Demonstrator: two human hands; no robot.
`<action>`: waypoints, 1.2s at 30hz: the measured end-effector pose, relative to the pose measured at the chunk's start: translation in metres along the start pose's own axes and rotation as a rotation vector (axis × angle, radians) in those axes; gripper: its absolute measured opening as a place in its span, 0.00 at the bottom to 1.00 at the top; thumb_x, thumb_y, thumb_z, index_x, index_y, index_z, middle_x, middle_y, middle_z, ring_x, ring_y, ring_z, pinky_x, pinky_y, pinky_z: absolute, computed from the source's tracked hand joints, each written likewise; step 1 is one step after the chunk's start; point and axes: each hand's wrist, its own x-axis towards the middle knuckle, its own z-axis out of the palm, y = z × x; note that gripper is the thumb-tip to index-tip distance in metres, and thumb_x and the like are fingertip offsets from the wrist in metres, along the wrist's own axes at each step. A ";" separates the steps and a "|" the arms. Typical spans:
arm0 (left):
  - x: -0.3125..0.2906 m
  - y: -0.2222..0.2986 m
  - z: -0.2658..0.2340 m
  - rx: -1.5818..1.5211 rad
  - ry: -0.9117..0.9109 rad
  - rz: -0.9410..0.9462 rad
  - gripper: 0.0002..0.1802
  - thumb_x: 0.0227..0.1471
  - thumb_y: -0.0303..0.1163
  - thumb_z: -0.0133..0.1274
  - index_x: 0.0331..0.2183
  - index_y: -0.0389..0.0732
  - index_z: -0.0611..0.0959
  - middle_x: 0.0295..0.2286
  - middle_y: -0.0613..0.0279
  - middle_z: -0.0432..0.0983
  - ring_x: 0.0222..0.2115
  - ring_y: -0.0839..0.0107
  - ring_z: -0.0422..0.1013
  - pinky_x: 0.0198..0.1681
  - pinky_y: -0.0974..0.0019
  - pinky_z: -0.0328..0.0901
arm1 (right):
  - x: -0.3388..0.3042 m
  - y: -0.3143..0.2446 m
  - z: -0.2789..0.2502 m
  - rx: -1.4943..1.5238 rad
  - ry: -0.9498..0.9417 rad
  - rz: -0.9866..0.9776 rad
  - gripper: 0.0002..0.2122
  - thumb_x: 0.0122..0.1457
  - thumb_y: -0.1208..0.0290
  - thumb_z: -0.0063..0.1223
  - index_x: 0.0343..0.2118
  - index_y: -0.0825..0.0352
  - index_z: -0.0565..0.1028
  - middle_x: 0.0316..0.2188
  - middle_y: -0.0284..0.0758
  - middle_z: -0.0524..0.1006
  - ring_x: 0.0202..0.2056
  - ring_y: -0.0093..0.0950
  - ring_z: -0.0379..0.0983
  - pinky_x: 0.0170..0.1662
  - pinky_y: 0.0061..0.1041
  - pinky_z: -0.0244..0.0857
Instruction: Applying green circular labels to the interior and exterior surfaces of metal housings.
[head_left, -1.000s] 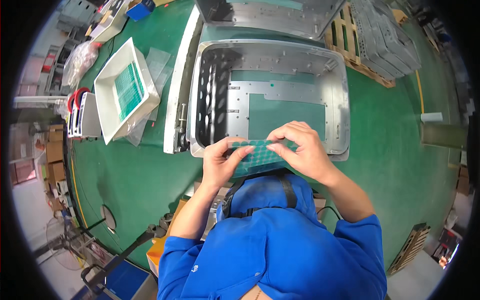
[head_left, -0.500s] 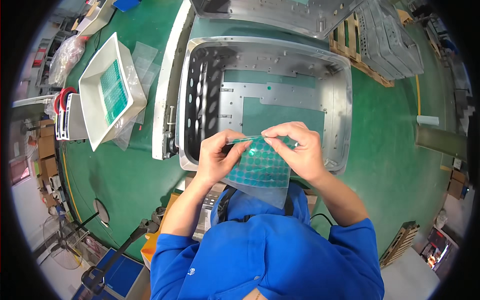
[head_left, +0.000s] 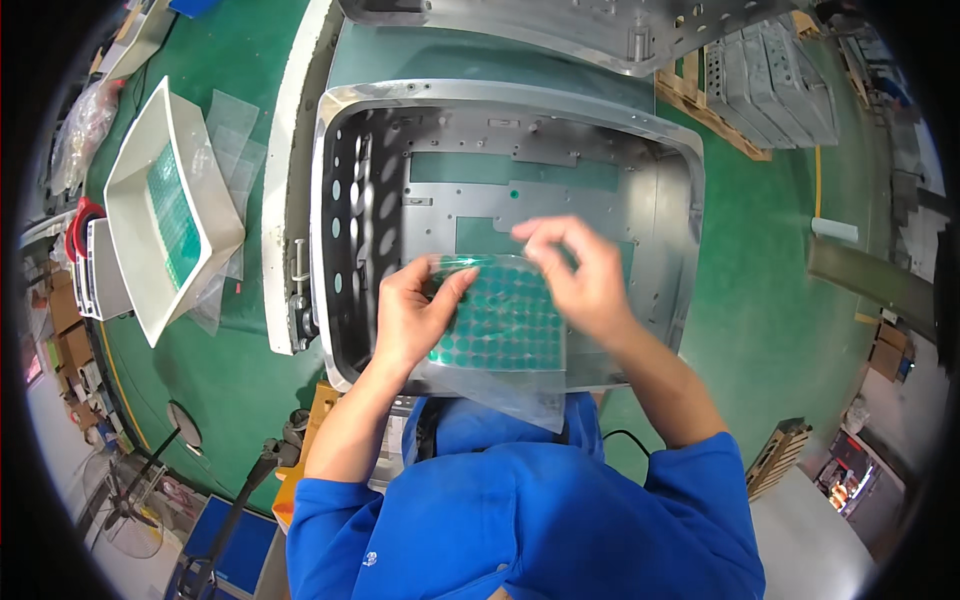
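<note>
My left hand (head_left: 418,312) pinches the top edge of a sheet of round green stickers (head_left: 500,320) on clear backing. The sheet hangs over the near part of a large grey metal case (head_left: 690,250). Just right of the sheet's upper corner, my right hand (head_left: 582,275) is raised with its fingers bent together and slightly blurred. Whether a sticker is between its fingertips I cannot make out. One green dot (head_left: 514,194) sits on the metal panel inside the case.
At left stands a white tray (head_left: 225,235) with more green sticker sheets, beside loose clear plastic sheets (head_left: 232,120). A second metal part (head_left: 540,25) lies beyond the case. Stacked metal cases (head_left: 770,85) rest on a wooden pallet (head_left: 715,120) at far right.
My right hand has come off the sheet's top edge and now stands apart from it. My left hand still grips the sheet. The whole view has shifted a little.
</note>
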 end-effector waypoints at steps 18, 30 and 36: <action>-0.006 -0.028 -0.024 -0.008 0.186 -0.304 0.07 0.43 0.27 0.55 0.25 0.33 0.76 0.17 0.70 0.71 0.17 0.88 0.62 0.19 0.83 0.55 | 0.110 0.163 -0.054 -0.329 -0.335 0.417 0.04 0.46 0.74 0.50 0.26 0.68 0.70 0.22 0.29 0.69 0.27 0.20 0.63 0.33 0.19 0.59; -0.005 -0.028 -0.018 0.010 0.168 -0.284 0.07 0.43 0.27 0.55 0.25 0.34 0.76 0.17 0.70 0.71 0.17 0.88 0.61 0.19 0.83 0.55 | 0.109 0.164 -0.050 -0.376 -0.318 0.430 0.05 0.46 0.73 0.50 0.26 0.68 0.70 0.22 0.30 0.70 0.26 0.21 0.64 0.33 0.20 0.60; -0.005 -0.027 -0.020 0.007 0.147 -0.334 0.08 0.43 0.27 0.56 0.27 0.33 0.76 0.21 0.68 0.73 0.21 0.85 0.65 0.24 0.82 0.59 | 0.108 0.166 -0.049 -0.395 -0.308 0.405 0.06 0.46 0.73 0.49 0.26 0.68 0.70 0.22 0.30 0.71 0.27 0.21 0.65 0.33 0.19 0.61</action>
